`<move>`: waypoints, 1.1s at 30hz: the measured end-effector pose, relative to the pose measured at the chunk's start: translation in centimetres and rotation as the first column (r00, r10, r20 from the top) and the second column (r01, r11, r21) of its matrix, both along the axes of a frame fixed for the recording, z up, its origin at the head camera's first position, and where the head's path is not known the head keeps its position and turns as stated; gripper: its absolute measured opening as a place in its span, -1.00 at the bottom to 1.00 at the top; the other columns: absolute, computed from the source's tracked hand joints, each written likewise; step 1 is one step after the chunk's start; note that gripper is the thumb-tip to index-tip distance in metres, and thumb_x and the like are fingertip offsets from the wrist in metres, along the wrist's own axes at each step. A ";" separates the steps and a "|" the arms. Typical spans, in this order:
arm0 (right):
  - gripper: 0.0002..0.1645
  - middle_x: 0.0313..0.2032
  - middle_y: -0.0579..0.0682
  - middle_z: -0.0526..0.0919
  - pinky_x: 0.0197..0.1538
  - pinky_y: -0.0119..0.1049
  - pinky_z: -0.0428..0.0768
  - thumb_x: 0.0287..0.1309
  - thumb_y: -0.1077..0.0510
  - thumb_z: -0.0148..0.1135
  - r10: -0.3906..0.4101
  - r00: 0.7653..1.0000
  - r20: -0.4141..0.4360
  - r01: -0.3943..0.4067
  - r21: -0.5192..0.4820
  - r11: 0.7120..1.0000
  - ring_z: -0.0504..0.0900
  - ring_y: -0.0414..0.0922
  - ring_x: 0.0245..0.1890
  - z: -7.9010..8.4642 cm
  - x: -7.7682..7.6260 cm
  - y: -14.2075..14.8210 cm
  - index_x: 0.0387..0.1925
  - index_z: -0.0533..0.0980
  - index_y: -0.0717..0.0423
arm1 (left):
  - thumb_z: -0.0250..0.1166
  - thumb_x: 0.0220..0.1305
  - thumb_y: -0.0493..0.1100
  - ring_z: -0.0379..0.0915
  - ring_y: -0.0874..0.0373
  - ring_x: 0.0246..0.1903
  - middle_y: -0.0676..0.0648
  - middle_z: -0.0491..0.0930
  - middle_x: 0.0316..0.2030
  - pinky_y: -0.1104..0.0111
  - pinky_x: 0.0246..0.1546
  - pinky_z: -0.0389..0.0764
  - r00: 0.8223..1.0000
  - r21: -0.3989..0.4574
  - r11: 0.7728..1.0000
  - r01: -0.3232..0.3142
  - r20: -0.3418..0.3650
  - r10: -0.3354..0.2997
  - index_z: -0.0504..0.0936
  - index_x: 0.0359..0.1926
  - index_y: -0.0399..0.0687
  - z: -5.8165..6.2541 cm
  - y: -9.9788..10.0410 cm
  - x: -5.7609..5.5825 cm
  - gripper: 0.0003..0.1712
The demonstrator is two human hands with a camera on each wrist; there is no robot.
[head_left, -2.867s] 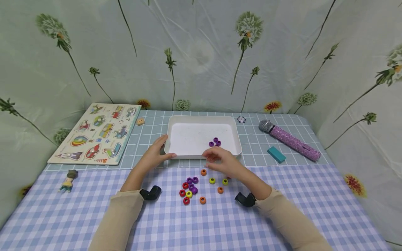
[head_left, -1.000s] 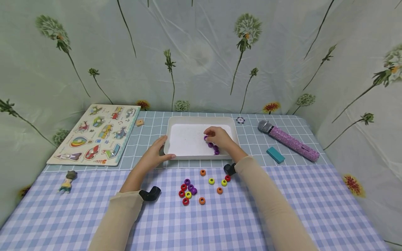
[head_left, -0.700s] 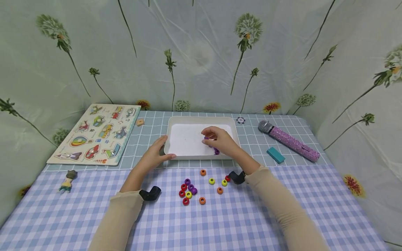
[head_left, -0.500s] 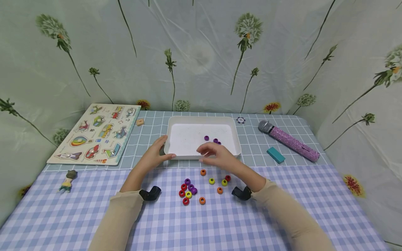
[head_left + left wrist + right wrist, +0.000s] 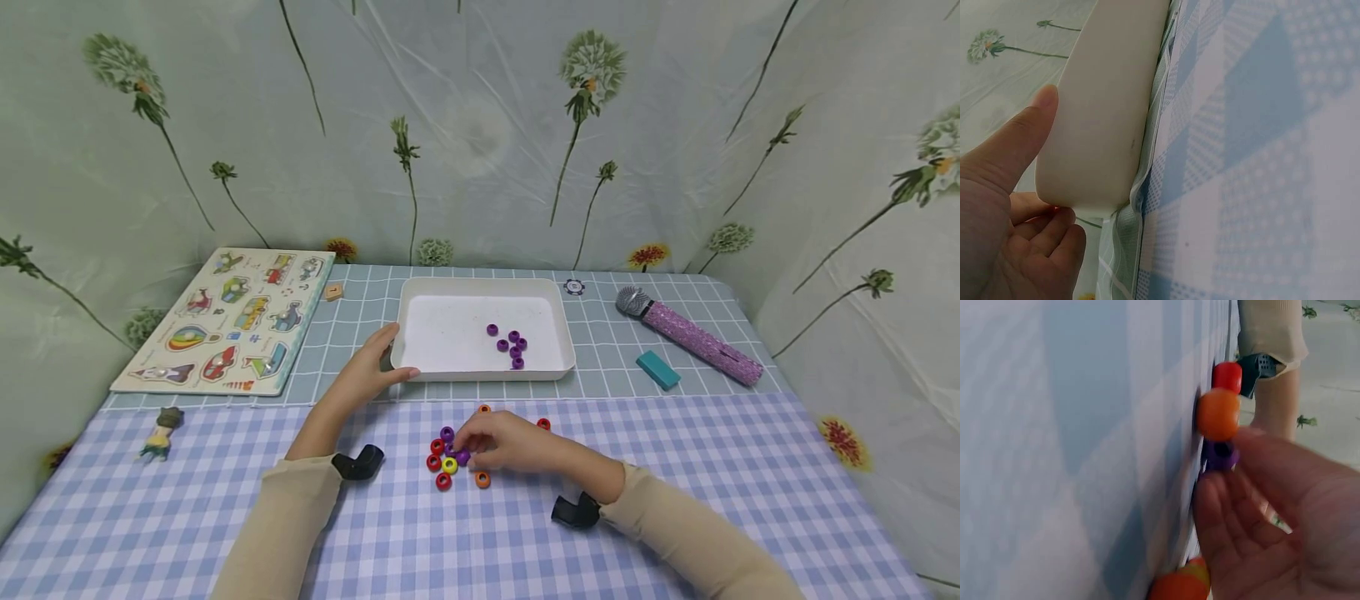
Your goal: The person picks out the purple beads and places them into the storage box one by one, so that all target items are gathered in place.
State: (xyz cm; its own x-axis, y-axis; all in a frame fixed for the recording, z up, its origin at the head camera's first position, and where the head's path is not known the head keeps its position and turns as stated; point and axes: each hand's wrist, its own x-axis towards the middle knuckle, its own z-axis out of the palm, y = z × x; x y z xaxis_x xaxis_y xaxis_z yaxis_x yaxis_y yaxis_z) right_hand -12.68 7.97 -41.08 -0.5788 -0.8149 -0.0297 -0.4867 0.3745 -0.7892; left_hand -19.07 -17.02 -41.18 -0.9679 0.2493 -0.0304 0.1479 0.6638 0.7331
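My left hand (image 5: 363, 367) grips the near left corner of a white tray (image 5: 442, 333); in the left wrist view the thumb lies on its front wall (image 5: 1097, 112) and the fingers bend against its side. Several purple beads (image 5: 502, 345) lie in the tray's right half. Over the checked cloth, my right hand (image 5: 510, 442) reaches into the loose beads, and its thumb and forefinger pinch a purple bead (image 5: 1215, 460). An orange bead (image 5: 1218, 414) and a red bead (image 5: 1227, 376) show just beyond it. Beside the fingertips lie another purple bead (image 5: 447, 434) and a yellow bead (image 5: 449, 465).
A peg puzzle board (image 5: 225, 325) and a small figurine (image 5: 160, 433) are at left. To the right lie a glittery microphone (image 5: 690, 333) and a teal block (image 5: 658, 370). Behind the tray sit a wooden tile (image 5: 333, 292) and a poker chip (image 5: 573, 287).
My right hand has set purple beads down in the tray, let go, and come back toward me to the beads on the cloth. The left hand has stayed at the tray's corner.
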 end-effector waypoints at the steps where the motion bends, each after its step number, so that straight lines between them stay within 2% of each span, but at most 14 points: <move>1: -0.78 -0.34 -0.23 0.46 -0.29 -0.55 0.42 -0.13 0.21 0.20 0.013 1.000 -0.022 -0.012 0.014 1.000 0.41 -0.34 -0.37 -0.1 0.0 -0.1 -0.32 0.49 0.00 | 0.18 -0.28 0.31 -0.11 -0.02 0.15 -0.16 -0.12 0.21 0.19 0.09 0.03 1.000 0.000 1.000 0.000 -0.001 0.000 -0.10 0.24 -0.14 0.0 0.0 0.0 0.13; 5: -0.83 -0.36 -0.25 0.45 -0.31 -0.58 0.40 -0.11 0.18 0.19 0.047 0.993 -0.107 -0.040 0.066 0.997 0.39 -0.35 -0.39 -0.1 0.0 -0.3 -0.35 0.49 -0.01 | 0.17 -0.29 0.33 -0.11 -0.02 0.15 -0.16 -0.12 0.21 0.19 0.09 0.03 1.000 0.005 1.000 0.000 -0.004 0.000 -0.10 0.24 -0.14 -0.1 -0.1 -0.1 0.14; 7: -0.84 -0.37 -0.25 0.45 -0.32 -0.57 0.40 -0.09 0.17 0.18 0.040 0.994 -0.105 -0.033 0.064 0.997 0.39 -0.36 -0.39 0.2 0.0 -0.3 -0.35 0.49 -0.02 | 0.17 -0.29 0.33 -0.13 -0.02 0.15 -0.17 -0.12 0.21 0.19 0.09 0.02 1.000 0.007 1.000 0.002 -0.007 -0.002 -0.10 0.24 -0.15 -0.1 -0.1 -0.1 0.14; 12: -0.80 -0.35 -0.22 0.48 -0.28 -0.51 0.44 -0.08 0.21 0.17 -0.039 0.997 -0.064 0.035 -0.049 0.998 0.43 -0.36 -0.36 1.5 -0.8 0.3 -0.30 0.49 0.07 | 0.18 -0.27 0.30 -0.15 -0.02 0.16 -0.19 -0.12 0.20 0.21 0.09 0.04 1.000 0.023 1.000 0.015 -0.016 -0.015 -0.09 0.23 -0.19 -0.2 -0.1 -0.1 0.13; 16: -0.77 -0.34 -0.12 0.51 -0.24 -0.43 0.45 -0.09 0.29 0.15 -0.153 0.985 -0.079 0.138 -0.168 0.976 0.47 -0.26 -0.34 3.0 -2.4 1.5 -0.28 0.47 0.19 | 0.19 -0.26 0.29 -0.15 -0.03 0.16 -0.20 -0.11 0.20 0.21 0.09 0.05 1.000 0.028 0.999 0.022 -0.020 -0.021 -0.09 0.23 -0.20 -0.2 -0.1 -0.2 0.13; 19: -0.77 -0.34 0.02 0.51 -0.24 -0.38 0.46 -0.08 0.35 0.12 -0.286 0.956 -0.062 0.266 -0.223 0.938 0.47 -0.16 -0.34 4.4 -3.9 2.5 -0.28 0.45 0.28 | 0.19 -0.27 0.29 -0.15 -0.03 0.16 -0.20 -0.11 0.20 0.21 0.09 0.04 1.000 0.025 0.999 0.022 -0.019 -0.021 -0.09 0.23 -0.20 -0.3 -0.1 -0.2 0.13; 22: -0.77 -0.33 0.12 0.51 -0.24 -0.35 0.47 -0.08 0.37 0.11 -0.422 0.907 -0.012 0.406 -0.244 0.881 0.47 -0.08 -0.34 5.1 -5.6 3.4 -0.28 0.44 0.34 | 0.19 -0.28 0.29 -0.15 -0.03 0.16 -0.19 -0.11 0.20 0.20 0.09 0.04 1.000 0.022 1.000 0.020 -0.011 -0.020 -0.09 0.23 -0.20 -0.3 -0.1 -0.2 0.14; 25: -0.76 -0.31 0.12 0.51 -0.22 -0.34 0.46 -0.07 0.33 0.11 -0.511 0.859 0.005 0.499 -0.228 0.836 0.49 -0.08 -0.33 4.2 -8.2 4.4 -0.27 0.44 0.33 | 0.18 -0.28 0.30 -0.15 -0.02 0.16 -0.18 -0.12 0.21 0.20 0.09 0.03 1.000 0.016 1.000 0.014 -0.004 -0.014 -0.10 0.23 -0.18 -0.3 -0.1 -0.2 0.14; 29: -0.79 -0.31 0.03 0.53 -0.18 -0.33 0.44 -0.08 0.29 0.14 -0.602 0.797 -0.041 0.592 -0.143 0.793 0.49 -0.13 -0.30 2.2 -11.4 5.3 -0.29 0.46 0.21 | 0.17 -0.29 0.31 -0.16 -0.02 0.16 -0.18 -0.12 0.21 0.19 0.09 0.03 1.000 0.018 1.000 0.011 -0.004 -0.011 -0.10 0.23 -0.17 -0.2 -0.1 -0.2 0.14; 31: -0.80 -0.32 0.02 0.53 -0.17 -0.33 0.43 -0.09 0.31 0.14 -0.626 0.777 -0.067 0.618 -0.106 0.779 0.49 -0.13 -0.30 1.6 -12.4 5.3 -0.31 0.46 0.18 | 0.18 -0.29 0.31 -0.16 -0.02 0.16 -0.18 -0.12 0.21 0.20 0.09 0.04 1.000 0.020 1.000 0.012 -0.007 -0.012 -0.10 0.23 -0.17 -0.2 -0.1 -0.2 0.14; 33: -0.80 -0.32 0.03 0.53 -0.17 -0.31 0.43 -0.09 0.32 0.14 -0.637 0.766 -0.086 0.632 -0.079 0.771 0.48 -0.10 -0.29 1.2 -12.9 5.1 -0.31 0.46 0.19 | 0.18 -0.28 0.30 -0.15 -0.02 0.16 -0.19 -0.12 0.20 0.20 0.09 0.05 1.000 0.024 1.000 0.014 -0.010 -0.014 -0.09 0.23 -0.18 -0.2 -0.1 -0.1 0.14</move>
